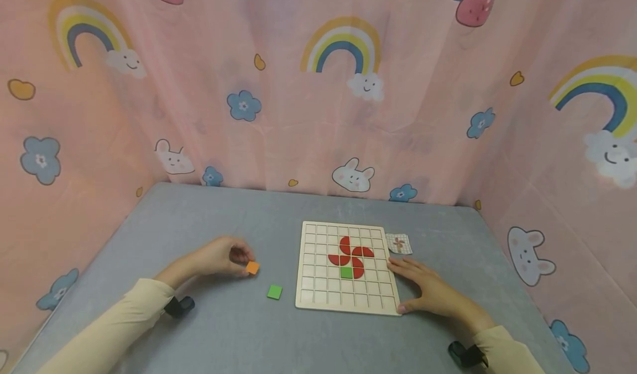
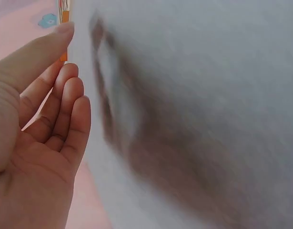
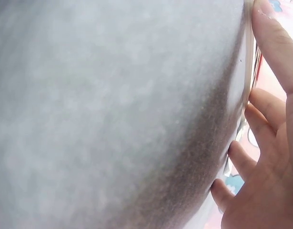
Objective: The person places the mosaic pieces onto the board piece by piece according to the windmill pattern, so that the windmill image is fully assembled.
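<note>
My left hand (image 1: 224, 256) pinches an orange square tile (image 1: 252, 267) between thumb and fingertips, left of the board. The left wrist view shows the tile (image 2: 65, 33) edge-on, partly behind the thumb. A wooden grid board (image 1: 313, 302) lies flat, bearing several red rounded pieces (image 1: 358, 267) in a pinwheel shape and one green square (image 1: 346, 273) at its lower left. Along the board's right edge rests my right hand (image 1: 433, 291), fingers spread, thumb at the near corner. In the right wrist view, the thumb and fingertips lie along the board's side (image 3: 249, 43).
A loose green square tile (image 1: 274, 292) lies on the grey table (image 1: 224, 335), between my left hand and the board. Beside the board's far right corner is a small pattern card (image 1: 400, 244) showing a pinwheel. A pink patterned curtain (image 1: 278, 141) surrounds the table's back and sides.
</note>
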The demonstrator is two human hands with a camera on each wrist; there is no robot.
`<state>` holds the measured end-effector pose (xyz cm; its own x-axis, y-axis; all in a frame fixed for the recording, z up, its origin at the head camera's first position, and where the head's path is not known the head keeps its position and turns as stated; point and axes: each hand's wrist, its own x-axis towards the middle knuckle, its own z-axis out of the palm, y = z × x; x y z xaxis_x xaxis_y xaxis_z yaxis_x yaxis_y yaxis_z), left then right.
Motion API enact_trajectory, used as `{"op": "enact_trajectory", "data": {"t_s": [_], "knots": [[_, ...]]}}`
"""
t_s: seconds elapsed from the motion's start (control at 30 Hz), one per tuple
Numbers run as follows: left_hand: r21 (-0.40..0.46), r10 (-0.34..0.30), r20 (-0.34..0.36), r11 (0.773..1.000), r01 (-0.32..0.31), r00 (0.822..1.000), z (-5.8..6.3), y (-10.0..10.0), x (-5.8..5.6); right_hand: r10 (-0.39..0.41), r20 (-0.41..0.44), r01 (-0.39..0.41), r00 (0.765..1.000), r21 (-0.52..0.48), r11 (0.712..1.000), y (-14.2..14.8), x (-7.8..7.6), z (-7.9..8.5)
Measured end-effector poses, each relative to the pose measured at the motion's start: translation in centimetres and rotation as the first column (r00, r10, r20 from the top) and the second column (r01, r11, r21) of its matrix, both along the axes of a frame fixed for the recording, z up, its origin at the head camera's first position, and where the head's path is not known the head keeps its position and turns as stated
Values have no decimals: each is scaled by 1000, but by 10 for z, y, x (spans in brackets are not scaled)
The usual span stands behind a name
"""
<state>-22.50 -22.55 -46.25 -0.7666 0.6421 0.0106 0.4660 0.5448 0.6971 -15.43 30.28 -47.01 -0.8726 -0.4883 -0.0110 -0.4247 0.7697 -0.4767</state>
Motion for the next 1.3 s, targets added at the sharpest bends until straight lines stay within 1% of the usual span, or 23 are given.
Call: {"op": "enact_trajectory", "data": {"t_s": [0.17, 0.33, 0.43, 0.57, 0.73, 0.93, 0.97, 1.1, 1.2, 1.3], "knots": [[2, 17, -13, 1000, -17, 1000, 4, 14, 1, 0, 10, 0, 1000, 0, 1000, 0, 0, 0], [24, 21, -39, 1000, -20, 999, 3, 27, 1, 0, 17, 0, 1000, 2, 1000, 0, 0, 0], [19, 26, -69, 1000, -25, 997, 3, 35, 1, 1, 8, -1, 1000, -1, 1000, 0, 0, 0], [8, 36, -88, 999, -35, 995, 3, 48, 3, 1, -6, -1, 1000, -4, 1000, 1, 0, -1], [16, 31, -77, 999, -30, 997, 2, 66, 5, 1, -8, -1, 1000, -8, 1000, 1, 0, -1], [31, 33, -75, 999, -30, 997, -3, 92, 10, -4, 19, 4, 1000, 1, 1000, 0, 0, 0], [37, 28, -81, 999, -25, 996, -3, 96, 10, -5, 23, 5, 1000, 1, 1000, 0, 0, 1], [75, 15, -51, 997, -11, 999, -5, 111, 13, -9, 28, 9, 1000, 4, 1000, -1, 0, 2], [100, 8, -45, 995, -4, 999, -6, 122, 15, -10, 27, 10, 1000, 5, 1000, 0, 0, 1], [116, -2, -83, 993, 11, 997, -7, 131, 17, -7, 19, 7, 1000, 4, 1000, 0, 0, 0]]}}
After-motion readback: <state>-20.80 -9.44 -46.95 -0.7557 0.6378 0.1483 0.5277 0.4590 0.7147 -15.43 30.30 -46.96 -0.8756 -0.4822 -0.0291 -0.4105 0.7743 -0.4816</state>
